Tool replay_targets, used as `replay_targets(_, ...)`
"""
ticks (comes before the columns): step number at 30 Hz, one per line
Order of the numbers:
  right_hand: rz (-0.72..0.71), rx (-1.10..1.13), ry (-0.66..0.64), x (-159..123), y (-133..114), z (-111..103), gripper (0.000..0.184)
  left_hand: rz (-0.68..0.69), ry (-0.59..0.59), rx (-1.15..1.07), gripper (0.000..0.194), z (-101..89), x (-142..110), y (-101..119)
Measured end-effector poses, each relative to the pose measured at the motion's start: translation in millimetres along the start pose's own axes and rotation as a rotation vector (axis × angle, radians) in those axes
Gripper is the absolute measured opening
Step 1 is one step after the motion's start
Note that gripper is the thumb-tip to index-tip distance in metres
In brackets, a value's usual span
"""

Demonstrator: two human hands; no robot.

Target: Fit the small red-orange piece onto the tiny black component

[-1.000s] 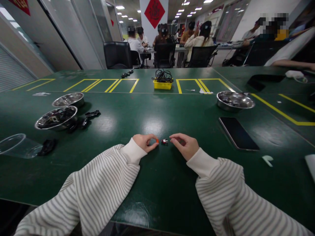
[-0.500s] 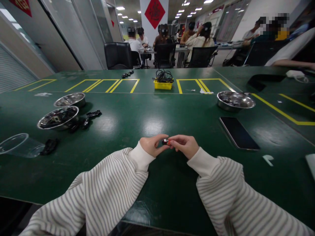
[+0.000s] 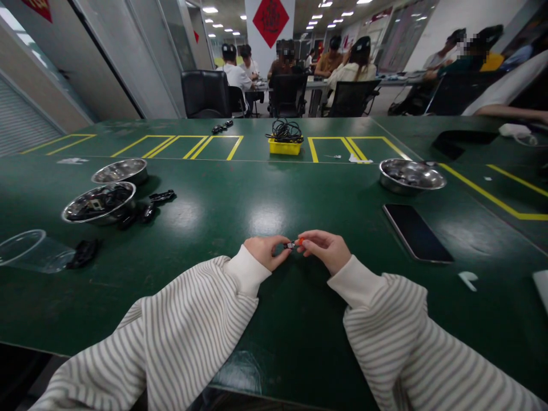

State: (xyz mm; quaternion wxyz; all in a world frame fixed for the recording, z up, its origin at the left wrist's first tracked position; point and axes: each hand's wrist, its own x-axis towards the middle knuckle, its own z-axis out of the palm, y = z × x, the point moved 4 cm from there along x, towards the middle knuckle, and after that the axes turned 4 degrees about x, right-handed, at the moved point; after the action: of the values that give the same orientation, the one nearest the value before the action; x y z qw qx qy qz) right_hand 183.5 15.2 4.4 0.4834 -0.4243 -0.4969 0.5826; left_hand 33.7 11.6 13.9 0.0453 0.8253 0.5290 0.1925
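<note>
My left hand (image 3: 264,251) pinches a small black-and-silver piece (image 3: 290,245), like a connector, between thumb and fingertips. My right hand (image 3: 327,249) is closed on a small orange piece (image 3: 301,242) just beside it. Both hands are above the green table (image 3: 265,200), fingertips facing each other with a narrow gap. The pieces are too small to make out exactly, and whether they touch is unclear.
At the left are two metal bowls (image 3: 68,217), black parts (image 3: 162,196) and a transparent plastic cup (image 3: 34,254) on its side. To the right lie a metal bowl (image 3: 411,185), a phone (image 3: 416,233) and a white earbud (image 3: 468,279). Farther back stands a yellow box (image 3: 285,148) with black cables.
My right hand has drawn slightly right and up with the orange piece, away from my left hand. More of the silver part of the left-hand piece now shows.
</note>
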Motion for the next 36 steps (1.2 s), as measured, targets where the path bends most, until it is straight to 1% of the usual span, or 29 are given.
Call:
replay_targets(3,0.033,0.041,-0.013,0,1,-1,0.017,0.027,0.059,-0.041,0.025,-4.2,-2,2)
replay_targets(7,0.011,0.094,0.046,-1,1,-5,0.017,0.024,0.142,-0.074,0.025,-9.1,-4,3)
replay_targets(11,0.012,0.174,0.084,-2,6,-2,0.017,0.054,0.157,-0.101,0.025,-11.7,-5,5)
replay_targets(14,0.017,0.227,0.142,-3,11,3,0.017,0.075,0.16,-0.11,0.025,-12.7,-5,6)
replay_targets(16,0.021,0.24,0.168,-4,13,7,0.022,0.068,0.182,-0.099,0.025,-13.5,-6,6)
replay_targets(19,0.032,0.233,0.134,-6,13,12,0.031,0.059,0.21,-0.068,0.025,-14.2,-6,7)
replay_targets(22,0.043,0.212,0.096,-7,11,16,0.026,0.06,0.213,-0.039,0.025,-13.8,-6,7)
replay_targets(26,0.075,0.195,0.065,-8,10,17,0.026,0.085,0.228,-0.028,0.025,-13.3,-6,7)
replay_targets(29,0.099,0.22,0.032,-7,10,16,0.024,0.094,0.255,-0.028,0.024,-14.0,-6,6)
replay_targets(32,0.121,0.25,0.001,-7,11,15,0.022,0.132,0.254,-0.023,0.023,-14.3,-7,7)
replay_targets(36,0.102,0.197,0.005,-6,8,13,0.021,0.13,0.288,-0.03,0.023,-17.1,-9,9)
